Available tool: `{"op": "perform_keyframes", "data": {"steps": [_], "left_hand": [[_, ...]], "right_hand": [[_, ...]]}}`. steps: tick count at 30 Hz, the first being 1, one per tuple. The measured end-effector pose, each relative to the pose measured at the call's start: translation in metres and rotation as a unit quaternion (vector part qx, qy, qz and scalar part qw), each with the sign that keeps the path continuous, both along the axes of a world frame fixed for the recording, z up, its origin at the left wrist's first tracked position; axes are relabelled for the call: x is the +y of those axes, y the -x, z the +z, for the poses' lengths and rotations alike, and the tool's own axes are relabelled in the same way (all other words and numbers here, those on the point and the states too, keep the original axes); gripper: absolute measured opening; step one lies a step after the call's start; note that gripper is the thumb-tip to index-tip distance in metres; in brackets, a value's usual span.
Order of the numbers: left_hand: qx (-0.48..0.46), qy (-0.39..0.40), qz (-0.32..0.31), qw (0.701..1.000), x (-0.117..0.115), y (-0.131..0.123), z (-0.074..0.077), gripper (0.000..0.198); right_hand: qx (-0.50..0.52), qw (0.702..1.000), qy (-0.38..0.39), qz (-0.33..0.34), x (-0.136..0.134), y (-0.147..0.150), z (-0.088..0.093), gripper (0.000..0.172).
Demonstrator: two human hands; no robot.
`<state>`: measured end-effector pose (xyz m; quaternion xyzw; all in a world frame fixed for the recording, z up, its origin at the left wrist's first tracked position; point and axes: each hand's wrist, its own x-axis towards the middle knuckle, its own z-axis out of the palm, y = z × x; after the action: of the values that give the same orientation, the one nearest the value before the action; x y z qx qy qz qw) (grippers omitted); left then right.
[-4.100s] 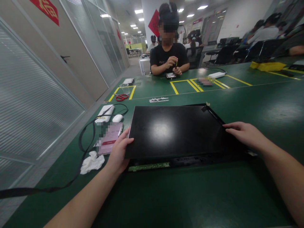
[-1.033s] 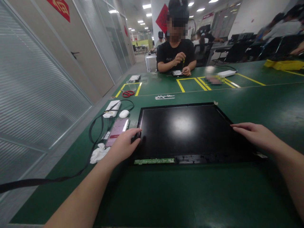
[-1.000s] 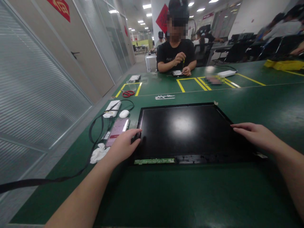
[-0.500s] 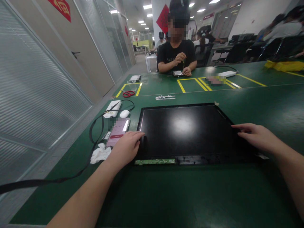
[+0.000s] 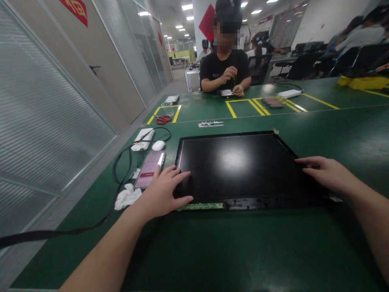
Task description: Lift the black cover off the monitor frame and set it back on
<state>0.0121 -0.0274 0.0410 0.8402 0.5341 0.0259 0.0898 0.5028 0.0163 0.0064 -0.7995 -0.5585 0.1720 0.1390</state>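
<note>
A black LCD screen panel [image 5: 237, 170] in a thin dark frame lies flat on the green table in front of me. Along its near edge runs a narrow green circuit board [image 5: 202, 206]. My left hand [image 5: 162, 188] is open over the panel's left edge, fingers spread and thumb apart near the circuit board's left end. At the opposite side, my right hand [image 5: 326, 172] has thumb and index finger at the right edge, closed on the frame. Its remaining fingers are partly hidden.
Left of the panel are a phone [image 5: 150, 168], a crumpled tissue [image 5: 127, 196], a white mouse-like object [image 5: 158, 145], a white box [image 5: 142, 139] and a black strap [image 5: 75, 232]. Red scissors [image 5: 163, 119] and small white strips [image 5: 210, 124] lie beyond. Across the table sits a person [image 5: 225, 69] handling a small device.
My left hand has spread its fingers and shifted slightly onto the panel, its thumb now showing. The right hand stays at the right edge. The view has moved very slightly.
</note>
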Motion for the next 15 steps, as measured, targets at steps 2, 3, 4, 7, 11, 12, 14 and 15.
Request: {"op": "perform_keyframes", "data": {"steps": [2, 3, 4, 7, 11, 12, 14, 15], "left_hand": [[-0.002, 0.025, -0.016, 1.0, -0.0001, 0.0044, 0.005, 0.082], [-0.005, 0.042, -0.018, 0.999, -0.0001, 0.0065, 0.0069, 0.089], [-0.007, 0.056, -0.018, 0.998, -0.0001, 0.0082, 0.0083, 0.094], [0.008, 0.071, -0.028, 0.997, -0.0009, 0.0098, 0.0083, 0.111], [0.029, 0.069, -0.053, 0.996, -0.0026, 0.0073, 0.0056, 0.125], [0.03, 0.069, -0.053, 0.996, -0.0029, 0.0068, 0.0056, 0.124], [0.033, 0.07, -0.053, 0.996, -0.0031, 0.0064, 0.0065, 0.122], [0.035, 0.07, -0.054, 0.995, -0.003, 0.0064, 0.0071, 0.121]], "right_hand": [[-0.005, 1.0, 0.003, -0.006, -0.0004, 0.003, 0.0023, 0.048], [-0.006, 1.0, 0.002, -0.007, -0.0004, 0.0039, 0.003, 0.048], [-0.006, 1.0, 0.0, -0.005, -0.0003, 0.0043, 0.0032, 0.047], [-0.004, 1.0, -0.002, -0.002, 0.0006, 0.0022, 0.0009, 0.047], [-0.014, 1.0, -0.012, 0.005, 0.002, -0.0036, -0.0046, 0.047], [-0.017, 1.0, -0.014, 0.006, 0.0022, -0.0046, -0.0056, 0.047], [-0.02, 1.0, -0.016, 0.006, 0.0022, -0.0049, -0.006, 0.047], [-0.021, 1.0, -0.014, 0.005, 0.0021, -0.0043, -0.0055, 0.047]]}}
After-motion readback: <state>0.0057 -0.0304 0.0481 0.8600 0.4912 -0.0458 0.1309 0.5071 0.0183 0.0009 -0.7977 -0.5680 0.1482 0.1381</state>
